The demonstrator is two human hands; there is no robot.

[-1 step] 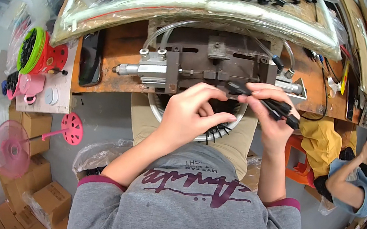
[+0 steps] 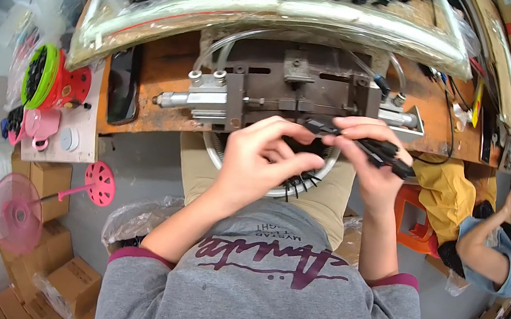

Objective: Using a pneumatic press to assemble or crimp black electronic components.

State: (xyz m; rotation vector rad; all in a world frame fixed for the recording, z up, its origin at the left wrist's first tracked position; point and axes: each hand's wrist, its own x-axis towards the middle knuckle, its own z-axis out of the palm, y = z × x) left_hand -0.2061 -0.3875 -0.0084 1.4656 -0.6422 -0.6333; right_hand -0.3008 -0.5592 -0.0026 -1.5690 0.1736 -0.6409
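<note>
My right hand [image 2: 372, 175] is closed around several slim black plastic parts [image 2: 385, 155]. One of them pokes out past the fingertips toward my left hand. My left hand [image 2: 262, 157] has its thumb and index finger apart, with the index fingertip beside the end of that part; whether they touch I cannot tell. Just beyond both hands sits a brown metal fixture [image 2: 261, 68] with a silver pneumatic cylinder [image 2: 210, 100] on its left side. On my lap, partly hidden by my hands, rests a round light-rimmed container [image 2: 214, 154] with black pieces [image 2: 295, 184] in it.
A plastic-wrapped tray edge [image 2: 206, 12] with black parts behind it spans the bench's far side. A phone [image 2: 123, 85], a red basket [image 2: 74, 85] and a pink fan [image 2: 17, 213] are at left. At right are an orange stool [image 2: 406, 217] and another person's arm [image 2: 489, 231].
The black part at my right fingertips has moved left, closer to my left index finger. My right fingers have shifted slightly left with it. The whole view has shifted a little.
</note>
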